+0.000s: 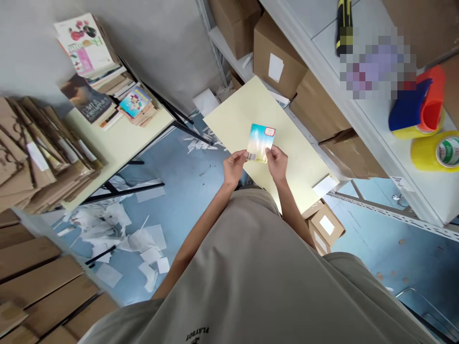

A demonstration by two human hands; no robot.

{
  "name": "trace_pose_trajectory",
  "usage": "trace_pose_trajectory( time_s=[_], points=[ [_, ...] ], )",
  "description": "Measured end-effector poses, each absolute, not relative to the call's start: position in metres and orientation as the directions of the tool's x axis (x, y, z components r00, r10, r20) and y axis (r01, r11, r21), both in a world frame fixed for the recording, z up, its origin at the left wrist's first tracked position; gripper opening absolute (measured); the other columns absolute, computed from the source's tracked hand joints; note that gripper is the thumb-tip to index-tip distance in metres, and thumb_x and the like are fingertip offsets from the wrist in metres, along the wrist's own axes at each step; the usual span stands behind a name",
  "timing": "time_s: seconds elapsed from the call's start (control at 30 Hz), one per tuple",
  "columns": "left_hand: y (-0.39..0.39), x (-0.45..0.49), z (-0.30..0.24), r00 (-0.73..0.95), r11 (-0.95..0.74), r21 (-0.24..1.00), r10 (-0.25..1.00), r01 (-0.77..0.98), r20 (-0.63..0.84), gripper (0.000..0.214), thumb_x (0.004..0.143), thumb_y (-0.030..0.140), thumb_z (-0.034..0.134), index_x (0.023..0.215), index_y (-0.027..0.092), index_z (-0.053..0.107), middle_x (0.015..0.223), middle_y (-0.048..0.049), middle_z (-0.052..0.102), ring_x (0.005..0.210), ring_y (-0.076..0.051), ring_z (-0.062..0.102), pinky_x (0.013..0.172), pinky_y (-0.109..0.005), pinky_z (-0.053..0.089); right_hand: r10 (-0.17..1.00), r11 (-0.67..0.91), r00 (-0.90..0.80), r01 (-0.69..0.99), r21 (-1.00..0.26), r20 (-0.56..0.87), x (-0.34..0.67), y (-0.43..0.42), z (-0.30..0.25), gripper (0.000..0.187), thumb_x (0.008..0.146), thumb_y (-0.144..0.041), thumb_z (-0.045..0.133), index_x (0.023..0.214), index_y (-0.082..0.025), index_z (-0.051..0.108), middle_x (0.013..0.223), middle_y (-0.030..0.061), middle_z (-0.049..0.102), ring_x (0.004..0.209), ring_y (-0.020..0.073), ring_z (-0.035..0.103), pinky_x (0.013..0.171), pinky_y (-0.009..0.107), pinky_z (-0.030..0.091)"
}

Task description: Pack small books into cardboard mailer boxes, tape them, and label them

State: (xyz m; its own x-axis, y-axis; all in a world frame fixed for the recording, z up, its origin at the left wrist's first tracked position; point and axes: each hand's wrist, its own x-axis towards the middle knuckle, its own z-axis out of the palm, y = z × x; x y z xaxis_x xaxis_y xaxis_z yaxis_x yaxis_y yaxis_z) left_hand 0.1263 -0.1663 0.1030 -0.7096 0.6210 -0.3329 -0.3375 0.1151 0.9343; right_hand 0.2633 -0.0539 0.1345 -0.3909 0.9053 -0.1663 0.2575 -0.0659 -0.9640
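Observation:
Both hands hold a small square book or card (261, 142) with a light blue and yellow cover, a barcode at its lower left and a red label at its upper right. My left hand (234, 167) pinches its lower left corner. My right hand (277, 162) grips its lower right edge. The item is held above a pale yellow table (251, 110), in front of my grey shirt.
A second pale yellow table (118, 138) at left carries stacks of books (93, 71) and flattened cardboard (32, 153). Paper scraps (118, 229) litter the blue floor. Shelves at right hold cardboard boxes (276, 57) and tape rolls (435, 150). Small boxes (324, 227) sit on the floor.

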Motion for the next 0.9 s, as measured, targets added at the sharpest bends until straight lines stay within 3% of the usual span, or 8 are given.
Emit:
trace_pose_trajectory(
  time_s=[0.1,0.17,0.23,0.43,0.53,0.6,0.73,0.9],
  points=[
    [-0.169,0.126,0.109,-0.726,0.102,0.946,0.618,-0.307,-0.302,0.056,0.079,0.072,0.098,0.103,0.022,0.09,0.099,-0.0089,0.088,0.093,-0.025,0.08,0.092,-0.043,0.068,0.931,-0.053,-0.34,0.239,-0.97,-0.135,0.26,-0.054,0.129,0.058,0.099,-0.076,0.069,0.113,-0.021,0.08,0.105,0.0098,0.082,0.104,0.0262,0.079,0.093,0.039,0.067],
    [-0.17,0.124,0.112,-0.753,0.085,0.951,0.592,-0.297,-0.288,0.059,0.078,0.076,0.098,0.103,0.023,0.089,0.098,-0.0087,0.088,0.092,-0.025,0.08,0.092,-0.042,0.067,0.957,-0.04,-0.271,0.227,-0.973,-0.102,0.255,-0.058,0.131,0.062,0.098,-0.076,0.073,0.129,-0.023,0.081,0.134,0.0148,0.084,0.128,0.0316,0.08,0.111,0.049,0.068],
    [-0.172,0.122,0.118,-0.775,0.074,0.959,0.574,-0.274,-0.266,0.062,0.079,0.079,0.096,0.103,0.023,0.089,0.1,-0.0093,0.088,0.095,-0.026,0.081,0.095,-0.042,0.067,0.964,-0.028,-0.254,0.22,-0.975,-0.085,0.247,-0.065,0.138,0.063,0.098,-0.075,0.075,0.135,-0.025,0.083,0.147,0.0148,0.082,0.139,0.0339,0.078,0.119,0.055,0.066],
    [-0.176,0.129,0.154,-0.662,0.062,0.998,0.747,-0.029,-0.065,0.048,0.097,0.075,0.085,0.103,0.028,0.092,0.117,-0.01,0.091,0.119,-0.033,0.084,0.119,-0.051,0.061,0.935,0.001,-0.346,0.208,-0.978,-0.073,0.222,-0.092,0.17,0.049,0.103,-0.072,0.074,0.112,-0.025,0.086,0.111,0.0079,0.089,0.113,0.029,0.085,0.099,0.04,0.072],
    [-0.176,0.123,0.162,-0.64,0.018,0.998,0.768,0.058,0.023,0.046,0.099,0.073,0.084,0.113,0.03,0.092,0.135,-0.0112,0.087,0.14,-0.035,0.077,0.132,-0.055,0.053,0.94,0.028,-0.337,0.218,-0.976,-0.048,0.222,-0.088,0.179,0.059,0.107,-0.079,0.064,0.092,-0.024,0.08,0.084,0.003,0.078,0.089,0.0227,0.078,0.082,0.033,0.067],
    [-0.175,0.111,0.158,-0.692,0.028,1.0,0.722,0.001,-0.02,0.057,0.096,0.078,0.085,0.124,0.029,0.09,0.145,-0.014,0.083,0.15,-0.037,0.07,0.131,-0.055,0.053,0.937,0.031,-0.347,0.188,-0.982,-0.037,0.226,-0.079,0.183,0.063,0.104,-0.084,0.066,0.091,-0.024,0.08,0.077,0.0009,0.072,0.08,0.0206,0.072,0.074,0.032,0.063],
    [-0.17,0.086,0.145,-0.608,0.077,0.959,0.758,-0.274,-0.235,0.071,0.088,0.089,0.085,0.108,0.021,0.09,0.115,-0.014,0.089,0.121,-0.037,0.08,0.106,-0.048,0.065,0.93,-0.009,-0.363,0.129,-0.992,-0.056,0.235,-0.065,0.189,0.064,0.097,-0.086,0.074,0.105,-0.024,0.085,0.084,0.0011,0.075,0.078,0.0209,0.07,0.072,0.034,0.061],
    [-0.16,0.075,0.145,-0.558,0.069,0.938,0.788,-0.339,-0.26,0.061,0.08,0.081,0.094,0.093,0.021,0.088,0.095,-0.0068,0.087,0.095,-0.027,0.078,0.09,-0.04,0.062,0.935,-0.011,-0.35,0.151,-0.988,-0.064,0.233,-0.061,0.19,0.063,0.099,-0.084,0.072,0.107,-0.024,0.087,0.089,0.0028,0.08,0.086,0.0236,0.077,0.076,0.036,0.066]
  ],
)
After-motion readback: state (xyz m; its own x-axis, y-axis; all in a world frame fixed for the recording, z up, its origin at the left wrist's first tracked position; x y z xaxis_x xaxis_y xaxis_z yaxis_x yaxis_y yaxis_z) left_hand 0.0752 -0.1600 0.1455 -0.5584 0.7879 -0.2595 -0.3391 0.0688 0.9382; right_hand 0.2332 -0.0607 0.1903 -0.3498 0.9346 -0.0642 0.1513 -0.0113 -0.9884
